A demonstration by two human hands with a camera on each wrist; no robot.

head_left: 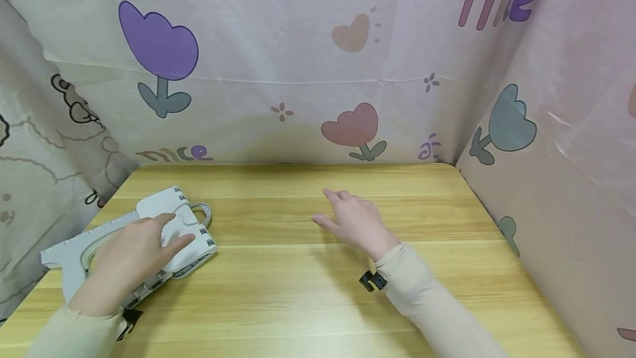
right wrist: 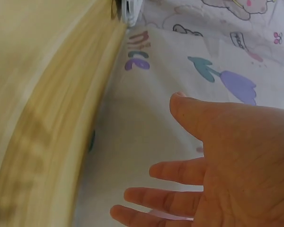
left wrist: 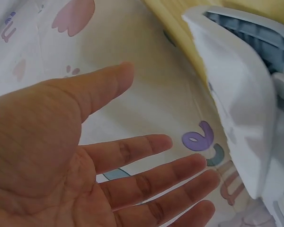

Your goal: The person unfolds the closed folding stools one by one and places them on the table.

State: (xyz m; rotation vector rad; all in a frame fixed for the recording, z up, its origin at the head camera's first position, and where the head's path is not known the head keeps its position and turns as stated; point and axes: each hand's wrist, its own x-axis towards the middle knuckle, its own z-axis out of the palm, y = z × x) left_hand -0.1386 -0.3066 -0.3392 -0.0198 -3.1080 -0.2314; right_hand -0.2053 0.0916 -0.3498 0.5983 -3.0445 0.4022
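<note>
A white and grey plastic folded frame (head_left: 186, 231) lies at the left of the wooden table, with a grey loop (head_left: 202, 213) on its far right side. Its exact kind is unclear. In the head view my left hand (head_left: 134, 250) is over it and hides part of it. The left wrist view shows that hand (left wrist: 85, 156) with fingers spread and nothing in the palm, apart from the white plastic (left wrist: 241, 99). My right hand (head_left: 358, 222) hovers above the middle right of the table, its fingers (right wrist: 175, 198) extended and holding nothing.
The wooden table (head_left: 278, 291) ends at a back edge against a printed cloth (head_left: 258, 43). More cloth hangs along the left and right sides. A small black device (head_left: 372, 280) sits at the right wrist, and another dark one (head_left: 130, 322) at the left.
</note>
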